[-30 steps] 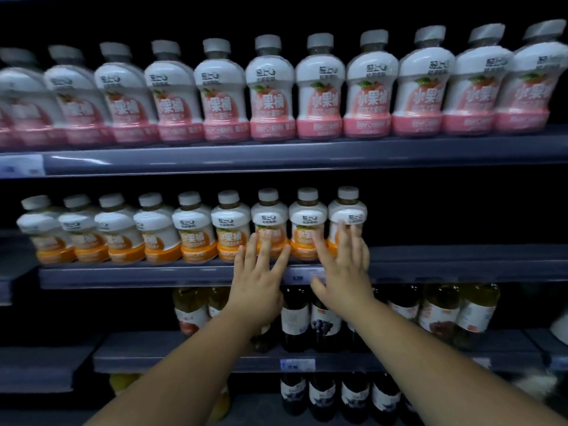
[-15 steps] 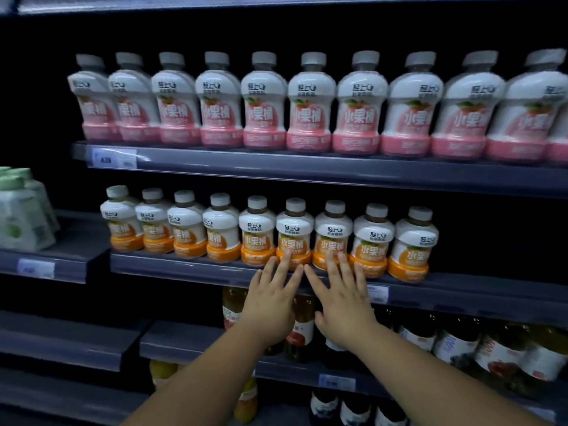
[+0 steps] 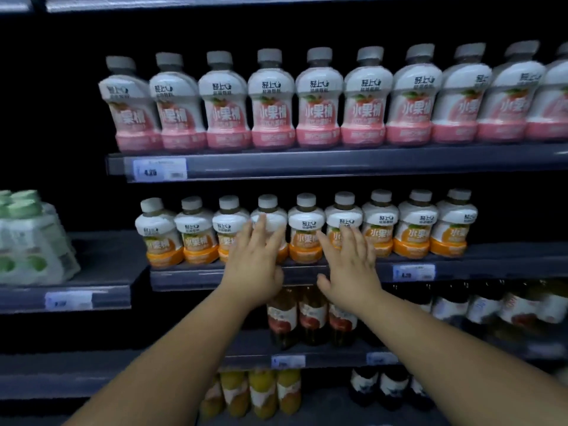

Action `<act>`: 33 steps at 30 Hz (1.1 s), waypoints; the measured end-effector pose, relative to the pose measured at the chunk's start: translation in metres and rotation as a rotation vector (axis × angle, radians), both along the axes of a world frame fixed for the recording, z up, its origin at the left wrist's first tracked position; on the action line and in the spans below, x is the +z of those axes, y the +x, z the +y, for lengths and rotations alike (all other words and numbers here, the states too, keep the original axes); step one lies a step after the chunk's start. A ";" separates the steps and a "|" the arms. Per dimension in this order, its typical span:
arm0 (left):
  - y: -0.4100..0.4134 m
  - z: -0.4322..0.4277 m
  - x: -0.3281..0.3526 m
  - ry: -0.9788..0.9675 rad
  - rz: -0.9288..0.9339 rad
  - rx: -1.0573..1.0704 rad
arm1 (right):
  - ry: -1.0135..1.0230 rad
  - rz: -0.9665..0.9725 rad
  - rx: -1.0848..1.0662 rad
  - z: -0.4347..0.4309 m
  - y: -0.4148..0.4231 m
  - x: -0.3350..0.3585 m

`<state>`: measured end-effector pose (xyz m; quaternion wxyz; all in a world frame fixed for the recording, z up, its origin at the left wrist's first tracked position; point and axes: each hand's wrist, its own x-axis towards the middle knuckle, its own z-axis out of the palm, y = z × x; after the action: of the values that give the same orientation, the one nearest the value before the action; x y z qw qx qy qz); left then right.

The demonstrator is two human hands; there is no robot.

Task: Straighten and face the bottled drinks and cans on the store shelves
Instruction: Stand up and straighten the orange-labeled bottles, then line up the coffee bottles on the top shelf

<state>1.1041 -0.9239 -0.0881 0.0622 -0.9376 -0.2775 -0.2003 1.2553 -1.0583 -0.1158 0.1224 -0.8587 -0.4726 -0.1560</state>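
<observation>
— On the middle shelf, what do the person's hands touch?
— The left hand lies flat, fingers spread, against the front of the fourth orange bottle from the left of the row. It grips nothing; the palm covers the bottle's label. The right hand is also spread and released, its fingertips over the sixth orange bottle. Whether they press it or only hover in front cannot be told.
— And the bottle between the two hands?
— The fifth orange bottle stands upright, label facing forward, with no hand on it.
— How does the row look?
— Nine orange bottles stand side by side, touching, near the front edge of the shelf. A price tag sits on the shelf edge to the right of the hands.
— What is above and below?
— Above, a row of pink bottles stands upright on the upper shelf, labels forward, with another price tag at its left end. Below, dark bottles with red labels stand behind the forearms, and yellow bottles stand lower still.
— Anything at the far left?
— A green and white pack rests on a separate shelf, well apart from the hands.
</observation>
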 end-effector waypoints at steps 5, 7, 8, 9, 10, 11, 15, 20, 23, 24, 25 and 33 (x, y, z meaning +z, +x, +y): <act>-0.035 0.015 0.055 -0.093 -0.039 -0.074 | 0.091 0.231 -0.051 -0.011 -0.027 0.062; -0.042 0.010 0.074 -0.161 -0.073 -0.093 | 0.124 0.303 -0.013 -0.026 -0.028 0.091; -0.045 0.003 0.084 -0.192 -0.096 -0.105 | 0.138 0.331 0.004 -0.037 -0.027 0.107; -0.049 -0.004 0.093 -0.222 -0.116 -0.118 | 0.150 0.357 0.019 -0.048 -0.026 0.121; -0.052 -0.014 0.102 -0.250 -0.141 -0.128 | 0.167 0.376 0.030 -0.062 -0.024 0.135; -0.055 -0.023 0.111 -0.284 -0.168 -0.132 | 0.183 0.387 0.040 -0.075 -0.023 0.147; -0.071 -0.068 0.145 -0.373 -0.243 -0.107 | 0.236 0.418 0.081 -0.123 -0.023 0.187; -0.099 -0.106 0.184 -0.412 -0.302 -0.061 | 0.264 0.453 0.172 -0.158 -0.050 0.229; -0.122 -0.117 0.199 -0.424 -0.325 -0.037 | 0.253 0.448 0.188 -0.170 -0.072 0.244; -0.132 -0.119 0.203 -0.412 -0.323 -0.034 | 0.251 0.445 0.196 -0.172 -0.081 0.248; -0.144 -0.120 0.208 -0.402 -0.327 -0.034 | 0.251 0.442 0.207 -0.173 -0.091 0.253; -0.284 -0.103 0.238 -0.407 -0.344 -0.066 | 0.249 0.421 0.332 -0.123 -0.220 0.277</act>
<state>0.8200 -1.0273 0.1502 -0.1823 -0.8914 -0.2876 -0.2989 1.0350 -1.1818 0.1610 0.3458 -0.7616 -0.5480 -0.0092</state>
